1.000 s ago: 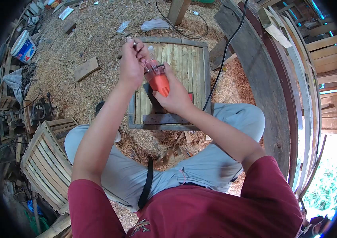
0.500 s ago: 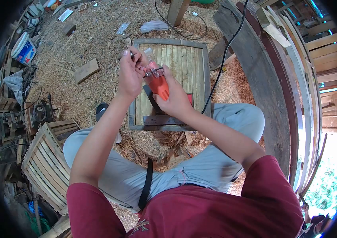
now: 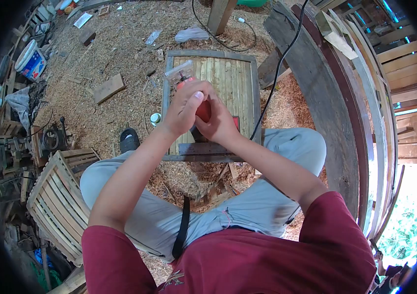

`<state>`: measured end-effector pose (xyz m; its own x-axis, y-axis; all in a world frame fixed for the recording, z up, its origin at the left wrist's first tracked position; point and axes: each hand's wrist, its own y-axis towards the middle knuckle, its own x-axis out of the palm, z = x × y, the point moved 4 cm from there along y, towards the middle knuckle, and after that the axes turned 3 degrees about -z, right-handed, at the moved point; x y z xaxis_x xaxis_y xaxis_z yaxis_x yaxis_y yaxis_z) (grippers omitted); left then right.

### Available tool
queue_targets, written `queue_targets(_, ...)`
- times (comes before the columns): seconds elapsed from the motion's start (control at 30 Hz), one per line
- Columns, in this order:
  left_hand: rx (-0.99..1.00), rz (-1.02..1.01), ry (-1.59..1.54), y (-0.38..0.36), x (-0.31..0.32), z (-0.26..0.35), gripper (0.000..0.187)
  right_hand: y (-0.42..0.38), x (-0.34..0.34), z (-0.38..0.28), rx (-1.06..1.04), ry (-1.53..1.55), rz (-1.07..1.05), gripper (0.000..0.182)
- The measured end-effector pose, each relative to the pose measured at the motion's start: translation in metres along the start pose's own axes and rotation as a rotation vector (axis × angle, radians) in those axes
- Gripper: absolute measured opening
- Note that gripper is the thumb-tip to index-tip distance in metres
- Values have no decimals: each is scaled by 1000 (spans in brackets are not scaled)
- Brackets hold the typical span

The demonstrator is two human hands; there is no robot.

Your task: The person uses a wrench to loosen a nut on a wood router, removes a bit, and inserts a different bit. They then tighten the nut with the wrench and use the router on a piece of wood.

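An orange power tool (image 3: 202,110) with a clear base plate (image 3: 179,72) at its far end is held above a slatted wooden panel (image 3: 228,78) lying on the sawdust floor. My right hand (image 3: 218,125) grips the orange body from the right. My left hand (image 3: 186,105) is wrapped over the top of the tool, covering most of it. A black cable (image 3: 272,78) runs from the tool up and away past the curved boards. A metal ruler (image 3: 207,147) lies across the near end of the panel.
A slatted crate (image 3: 59,196) stands at my left knee. A white bucket (image 3: 29,58), wood offcuts (image 3: 108,88) and a small white cap (image 3: 155,118) lie on the sawdust. Curved dark planks (image 3: 326,98) rise at the right. A wooden post (image 3: 218,14) stands beyond the panel.
My left hand has come down from the tool's far end, where it was pinching a small metal part, and now clasps over the tool body. The tool has dropped slightly toward the panel.
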<state>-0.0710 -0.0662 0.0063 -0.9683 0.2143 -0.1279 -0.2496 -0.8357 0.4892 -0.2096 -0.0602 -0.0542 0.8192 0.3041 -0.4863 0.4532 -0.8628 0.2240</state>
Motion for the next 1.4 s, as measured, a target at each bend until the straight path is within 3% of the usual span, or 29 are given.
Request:
queue_targets(0.23, -171, 23, -109, 1, -4, -15, 36, 6, 1, 1, 54, 9, -44, 99)
queue_targets(0.33, -238, 146, -287, 6, -10, -20, 34, 8, 0, -6, 64, 68, -34, 99)
queue_targets(0.43, -184, 452, -503, 31, -42, -14, 31, 9, -5, -15, 116, -89, -56, 100)
queue_targets(0.53, -209, 617, -753, 38, -70, -30, 31, 10, -3, -6, 211, -50, -121, 103)
queue_targets(0.63, -359, 604, -840, 33, -70, -52, 34, 9, -4, -7, 229, -63, -127, 104)
queue_targets(0.93, -505, 682, -1047, 22, -61, -76, 38, 9, -5, -8, 209, -61, -107, 103)
queue_targets(1.23, -466, 537, -803, 35, -45, -60, 37, 8, -7, -9, 244, -62, -95, 102)
queue_targets(1.4, -368, 587, -787, 22, -44, -53, 35, 7, -6, -10, 209, -69, -68, 102)
